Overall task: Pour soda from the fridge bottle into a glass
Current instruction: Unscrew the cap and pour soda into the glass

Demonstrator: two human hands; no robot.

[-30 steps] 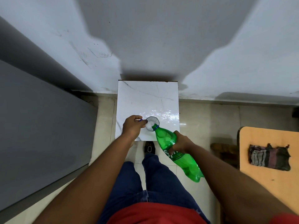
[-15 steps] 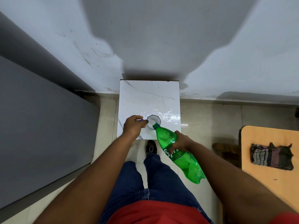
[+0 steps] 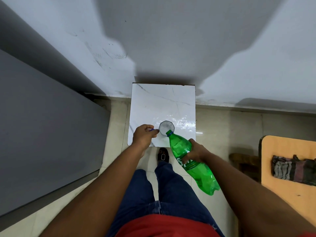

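The right hand [image 3: 194, 152] is gripping the light, squeezable green bottle [image 3: 189, 159] mid-body, tipping its mouth over the glass [image 3: 166, 127]. The left hand [image 3: 144, 135], just beside the glass, is pinching a small blue thing, probably the cap.

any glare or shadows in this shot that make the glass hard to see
Head view: bright glare patches lie on the glossy marble tabletop right beside the glass, whose clear rim shows only as a thin dark outline; a broad shadow covers the wall above; wide-angle distortion bends the wall edges; the green bottle and both hands look sharp.

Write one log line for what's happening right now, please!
pouring | right hand grips tilted green bottle | mouth over glass | left hand holds blue cap
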